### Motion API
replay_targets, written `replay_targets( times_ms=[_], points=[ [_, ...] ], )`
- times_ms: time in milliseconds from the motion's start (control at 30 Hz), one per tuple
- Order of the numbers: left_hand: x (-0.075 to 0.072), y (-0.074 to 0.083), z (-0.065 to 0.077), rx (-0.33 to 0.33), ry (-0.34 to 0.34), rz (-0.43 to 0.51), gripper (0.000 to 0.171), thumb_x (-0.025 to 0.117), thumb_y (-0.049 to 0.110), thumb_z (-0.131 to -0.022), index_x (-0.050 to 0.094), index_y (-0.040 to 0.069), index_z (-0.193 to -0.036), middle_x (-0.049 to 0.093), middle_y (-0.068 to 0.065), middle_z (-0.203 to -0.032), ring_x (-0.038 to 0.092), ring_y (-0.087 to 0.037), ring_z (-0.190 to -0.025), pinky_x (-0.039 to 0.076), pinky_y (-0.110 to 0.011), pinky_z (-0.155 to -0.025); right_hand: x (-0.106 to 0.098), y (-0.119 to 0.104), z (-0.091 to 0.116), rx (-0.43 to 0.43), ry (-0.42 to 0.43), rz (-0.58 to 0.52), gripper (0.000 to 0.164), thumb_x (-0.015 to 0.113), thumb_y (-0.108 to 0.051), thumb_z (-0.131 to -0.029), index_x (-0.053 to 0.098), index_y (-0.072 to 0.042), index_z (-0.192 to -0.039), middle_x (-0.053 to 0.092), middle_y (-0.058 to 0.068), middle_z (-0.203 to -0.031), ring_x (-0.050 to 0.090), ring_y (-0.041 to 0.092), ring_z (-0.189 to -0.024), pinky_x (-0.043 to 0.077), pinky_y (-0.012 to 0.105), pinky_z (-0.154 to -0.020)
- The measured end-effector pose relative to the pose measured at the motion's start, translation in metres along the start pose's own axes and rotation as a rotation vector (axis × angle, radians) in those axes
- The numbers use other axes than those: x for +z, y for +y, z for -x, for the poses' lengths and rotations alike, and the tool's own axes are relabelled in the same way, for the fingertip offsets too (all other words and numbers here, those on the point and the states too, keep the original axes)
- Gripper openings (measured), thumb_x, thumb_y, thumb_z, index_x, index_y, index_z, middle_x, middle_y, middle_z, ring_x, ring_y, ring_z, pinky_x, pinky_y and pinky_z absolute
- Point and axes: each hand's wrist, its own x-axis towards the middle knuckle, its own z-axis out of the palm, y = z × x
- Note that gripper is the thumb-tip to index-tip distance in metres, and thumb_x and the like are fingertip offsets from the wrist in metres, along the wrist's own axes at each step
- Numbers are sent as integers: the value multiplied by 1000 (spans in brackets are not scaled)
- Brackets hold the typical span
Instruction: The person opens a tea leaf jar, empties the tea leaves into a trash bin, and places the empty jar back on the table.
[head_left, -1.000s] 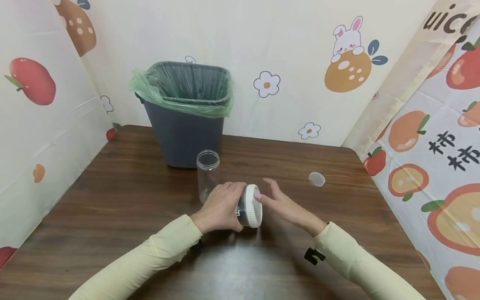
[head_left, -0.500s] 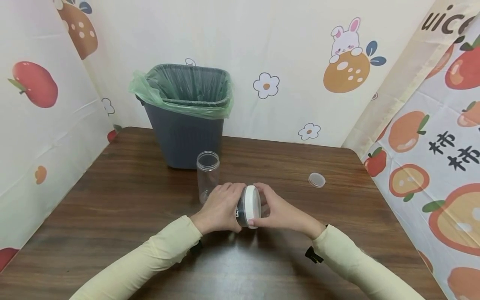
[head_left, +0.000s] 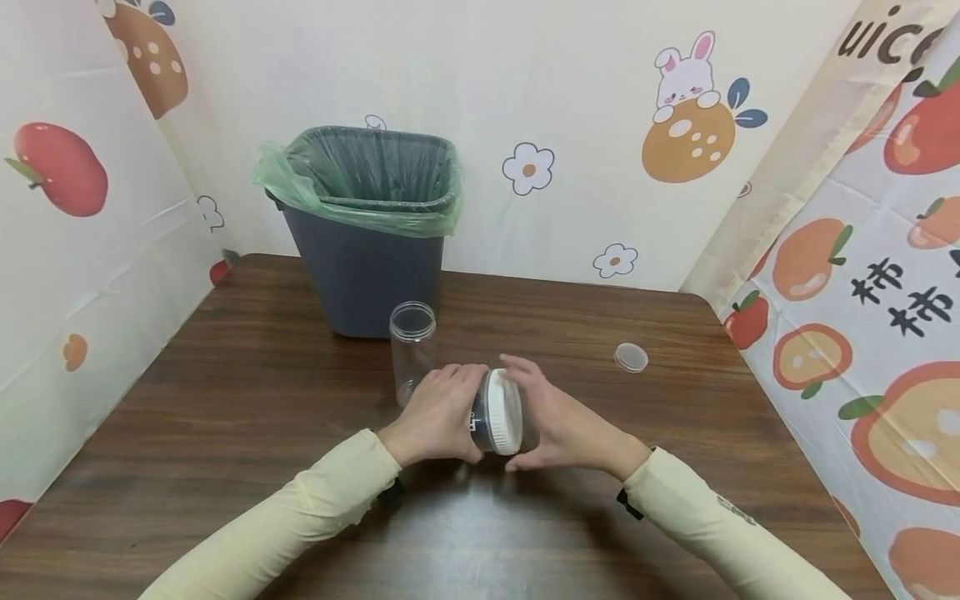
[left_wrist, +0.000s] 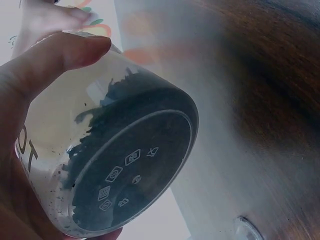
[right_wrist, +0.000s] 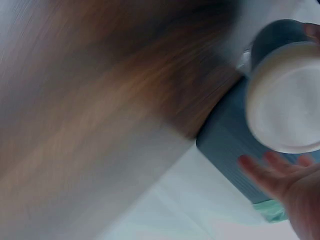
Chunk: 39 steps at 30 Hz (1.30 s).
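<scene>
My left hand (head_left: 441, 417) grips a clear jar (head_left: 480, 423) that is tilted on its side over the table, its white ribbed lid (head_left: 505, 412) facing right. Dark loose contents (left_wrist: 125, 175) lie against the jar's bottom in the left wrist view, below printed letters. My right hand (head_left: 562, 421) is spread beside the lid, thumb low and fingers high, holding nothing. In the right wrist view its fingers (right_wrist: 272, 172) stand just off the lid's edge. Behind the left hand a second clear jar (head_left: 413, 346), without a lid, stands upright.
A dark bin (head_left: 367, 275) lined with a green bag (head_left: 375, 217) stands at the back left of the wooden table (head_left: 225, 400). A small clear lid (head_left: 632, 357) lies flat at the right. Printed cloth hangs behind and on both sides.
My right hand came to the white lid with fingers round its edge, then opened away from it. The left hand keeps its grip on the jar in nearly the same place.
</scene>
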Motion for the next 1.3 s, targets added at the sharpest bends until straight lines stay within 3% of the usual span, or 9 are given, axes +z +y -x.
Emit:
replay_targets(
  times_ms=[133,233,333,467,633,833,1067,1167,1300],
  points=[
    [2,1,0,4,6,-3,101,83,45,-37,41,5,-120,53,-4,-105,50,-19,-92,44,-37,-81,-3,-6,-2,364,9,-308,92,68,-46,-75,6,-20,-139,23,13,-141,34,31,-123,34,49,-96],
    [4,2,0,7,9,-18,100,83,45,-37,41,5,-119,53,-3,-105,50,-19,-92,44,-37,-80,-6,-12,-5,635,-42,-515,76,54,-49,-85,10,-18,-139,33,19,-133,48,32,-108,41,50,-88],
    [4,2,0,8,9,-23,99,83,44,-37,41,6,-118,53,-3,-106,49,-20,-92,44,-37,-80,-7,-14,-7,753,-129,-643,69,48,-50,-88,16,-12,-137,42,19,-121,56,29,-90,47,48,-78],
    [3,3,1,11,6,-31,100,83,44,-37,41,6,-119,52,-4,-107,49,-21,-93,44,-38,-81,-5,-14,-6,716,-177,-700,64,50,-46,-89,20,-12,-134,44,18,-116,56,27,-87,48,47,-74],
    [3,1,3,17,11,-45,100,83,44,-37,41,6,-119,53,-4,-106,50,-21,-94,44,-37,-81,-3,-12,-4,597,-164,-607,70,59,-40,-85,17,-18,-136,34,14,-128,54,25,-99,49,39,-77],
    [2,-1,4,14,6,-15,100,84,43,-37,40,6,-119,53,-5,-107,49,-21,-94,44,-38,-81,-2,-8,-2,328,-119,-403,89,72,-39,-74,14,-18,-138,32,7,-130,46,21,-108,46,39,-83],
    [2,-2,5,0,-16,-25,103,84,45,-39,39,5,-122,52,-7,-111,49,-23,-98,43,-39,-84,2,-2,-4,-18,-28,-61,96,81,-31,-60,21,-15,-132,23,11,-140,32,18,-124,36,38,-97],
    [2,-2,5,-8,-22,-23,103,83,45,-39,39,4,-122,52,-7,-111,49,-23,-98,42,-39,-85,3,-3,-3,55,-21,-100,101,81,-36,-60,17,-16,-135,21,7,-141,30,20,-126,34,39,-99],
    [2,-1,5,-13,-23,-10,103,84,44,-38,39,4,-122,53,-6,-110,49,-22,-97,43,-39,-84,2,-8,-4,399,-17,-318,93,70,-47,-73,10,-20,-138,22,10,-141,32,29,-125,32,47,-99]
  ],
)
